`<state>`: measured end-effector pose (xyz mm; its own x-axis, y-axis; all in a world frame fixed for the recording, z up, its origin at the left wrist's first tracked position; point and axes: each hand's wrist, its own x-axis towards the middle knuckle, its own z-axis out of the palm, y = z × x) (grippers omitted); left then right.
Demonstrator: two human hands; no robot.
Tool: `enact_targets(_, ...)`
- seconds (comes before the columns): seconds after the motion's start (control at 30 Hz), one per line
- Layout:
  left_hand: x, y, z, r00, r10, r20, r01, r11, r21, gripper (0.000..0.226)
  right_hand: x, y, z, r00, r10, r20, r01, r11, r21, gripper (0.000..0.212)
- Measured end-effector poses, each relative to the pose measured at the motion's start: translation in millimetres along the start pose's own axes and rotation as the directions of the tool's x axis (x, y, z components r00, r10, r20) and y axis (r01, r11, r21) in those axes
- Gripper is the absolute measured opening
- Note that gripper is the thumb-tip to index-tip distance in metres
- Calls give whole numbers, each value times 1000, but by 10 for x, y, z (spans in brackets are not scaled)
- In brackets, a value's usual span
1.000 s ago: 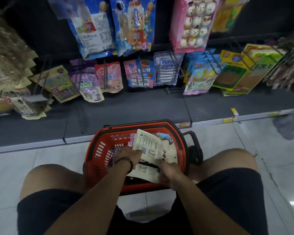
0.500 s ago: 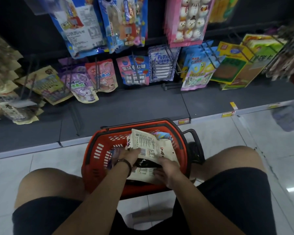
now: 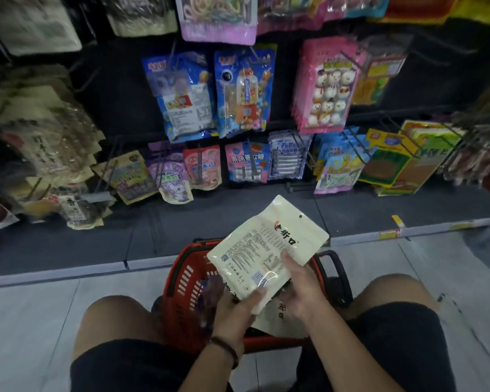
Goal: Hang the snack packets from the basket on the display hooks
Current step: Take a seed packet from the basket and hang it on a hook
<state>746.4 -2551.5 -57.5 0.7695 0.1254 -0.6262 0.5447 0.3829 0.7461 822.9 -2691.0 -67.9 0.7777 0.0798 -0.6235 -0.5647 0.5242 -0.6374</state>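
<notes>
Cream-white and flat, the plastic snack packet with black printed characters is in both my hands. It is tilted above the red slotted plastic basket, which stands on the pale tiled floor between my bare knees. My left hand pinches the packet's lower corner, thumb on the printed face and fingers curled beneath. My right hand grips its right edge with the thumb laid on top; the fingers behind it are hidden from me. The small hang hole sits at the packet's upper right corner, on the side toward the shelving.

A second cream packet lies in the basket under my right hand. A dark braided band circles my left wrist.

Ahead, rows of packets hang on the dark rack: two blue toy-candy packets, and to their right a pink packet of round white figures. Low down, just beyond the held packet, a dark metal display hook juts out.
</notes>
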Motion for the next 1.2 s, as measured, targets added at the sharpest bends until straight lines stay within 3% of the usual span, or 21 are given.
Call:
enact_targets(0.07, -27, 181, -27, 996, 91, 13, -92, 989, 117, 50, -98, -183, 96, 996, -69, 53, 71, 997, -38, 27)
enact_targets(0.13, -71, 479, -69, 970, 235, -63, -219, 956, 194, 81, -208, -416, 232, 984, -146, 103, 158, 980, -120, 15)
enact_targets(0.2, -118, 860, -133, 910, 398, -117, -365, 902, 232, 105, -324, -682, 383, 961, -211, 180, 250, 940, -233, 13)
enact_targets(0.23, -150, 1089, -147, 875, 473, -105, -429, 857, 287, 106, -378, -817, 464, 946, -233, 225, 292, 913, -283, 15)
enact_targets(0.33, -219, 1740, -130, 824, 566, 24, -522, 743, 419, 75, -530, -1194, 721, 897, -275, 347, 401, 836, -376, 28)
enact_targets(0.47, -355, 2389, 21, 804, 579, 138, -593, 762, 261, 22, -725, -1583, 1054, 851, -246, 465, 463, 770, -439, 26)
enact_targets(0.57, -398, 2624, 65, 809, 578, 105, -587, 793, 160, 31, -794, -1795, 1242, 830, -236, 506, 494, 733, -469, 28)
enact_targets(0.7, -443, 2931, 95, 798, 593, 104, -601, 796, 73, 29, -788, -2129, 1579, 792, -373, 483, 574, 725, -380, 27)
enact_targets(0.87, -489, 3164, 90, 798, 593, 112, -603, 790, 112, 29, -734, -2377, 1827, 740, -378, 556, 618, 708, -342, 31)
enact_targets(0.93, -510, 3291, 93, 741, 671, 27, -655, 714, 246, 35, -742, -2396, 1963, 731, -407, 548, 643, 680, -352, 29)
enact_targets(0.97, -525, 3355, 101, 673, 737, -63, -667, 641, 380, 39, -740, -2389, 2056, 716, -444, 539, 674, 642, -365, 25)
enact_targets(1.03, -602, 3411, 102, 491, 842, -224, -549, 499, 670, 59, -725, -2343, 2286, 694, -523, 495, 717, 569, -403, 20)
enact_targets(1.07, -666, 3402, 111, 423, 883, -205, -544, 428, 722, 66, -720, -2322, 2415, 682, -563, 467, 731, 537, -421, 25)
enact_targets(1.1, -719, 3371, 127, 409, 904, -123, -579, 361, 731, 69, -734, -2307, 2541, 653, -614, 443, 755, 485, -441, 36)
enact_targets(1.2, -815, 3325, 207, 502, 856, 124, -681, 303, 667, 84, -882, -2282, 2900, 568, -683, 459, 797, 316, -515, 61)
